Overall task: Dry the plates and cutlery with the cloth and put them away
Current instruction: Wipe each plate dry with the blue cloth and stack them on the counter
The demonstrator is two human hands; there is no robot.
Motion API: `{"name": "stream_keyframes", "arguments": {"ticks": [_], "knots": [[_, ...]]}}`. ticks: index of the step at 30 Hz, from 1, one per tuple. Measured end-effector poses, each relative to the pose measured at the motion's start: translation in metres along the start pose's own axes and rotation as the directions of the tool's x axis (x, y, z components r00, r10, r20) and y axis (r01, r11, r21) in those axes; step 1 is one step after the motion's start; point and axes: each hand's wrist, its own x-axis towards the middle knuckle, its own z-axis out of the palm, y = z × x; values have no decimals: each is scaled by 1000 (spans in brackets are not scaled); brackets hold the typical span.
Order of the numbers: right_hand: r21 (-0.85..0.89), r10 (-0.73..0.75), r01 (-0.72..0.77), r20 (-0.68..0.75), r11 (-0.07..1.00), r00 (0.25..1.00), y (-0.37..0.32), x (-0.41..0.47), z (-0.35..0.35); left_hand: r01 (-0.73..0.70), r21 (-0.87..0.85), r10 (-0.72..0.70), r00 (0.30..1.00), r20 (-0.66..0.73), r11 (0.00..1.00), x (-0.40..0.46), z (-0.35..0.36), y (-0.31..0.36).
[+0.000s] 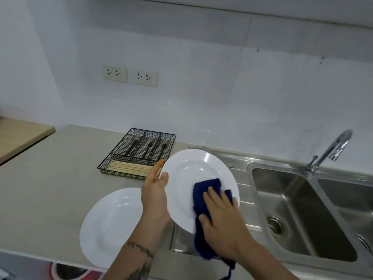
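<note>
Holding a round, glossy white plate (193, 178) tilted above the ribbed steel drainboard (244, 190), beside the sink. Gripping its left rim with the left hand (154, 190): thumb curled over the front face, fingers behind, one fingertip showing past the edge. Pressing a dark blue, nubbly cloth (203, 217) flat against the plate's lower right with the right hand (220, 215), fingers spread and nearly straight on top of the fabric, the cloth's tail hanging down past the wrist. Showing dark tattoo lettering on the left forearm, too blurred to read.

Lying flat on the smooth beige counter (60, 174), a second white plate (109, 225), same round shape with a wide rim, partly hidden under the left forearm, near the counter's front edge. Sitting behind it, a black wire-mesh cutlery tray (137, 153) with divided compartments: black cutlery (149, 148) in the rear slots, pale wooden chopsticks (129, 167) in the front one. Gleaming at right, a double stainless sink (298, 209) with a curved chrome tap (333, 148). Mounted on the white tiled wall, two double sockets (130, 74), bearing no readable writing.
</note>
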Motion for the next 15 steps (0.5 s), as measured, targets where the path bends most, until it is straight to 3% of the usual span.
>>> {"name": "stream_keyframes", "arguments": {"ticks": [4,6,11,13,15], "knots": [[212,-154,153,-9,965,988,-22,14,-1,53,18,-54,996,75,998,0,6,-8],[145,-123,132,-68,981,990,-12,34,0,70,23,-72,993,91,997,1,11,-10],[-107,95,-115,-178,988,979,24,57,-4,47,21,-48,997,67,999,0,13,3],[-85,91,-105,-157,991,983,30,53,-9,45,13,-45,998,34,999,6,14,11],[72,34,-27,-93,997,995,30,43,-16,24,13,-23,1000,-20,1000,16,17,20]]}}
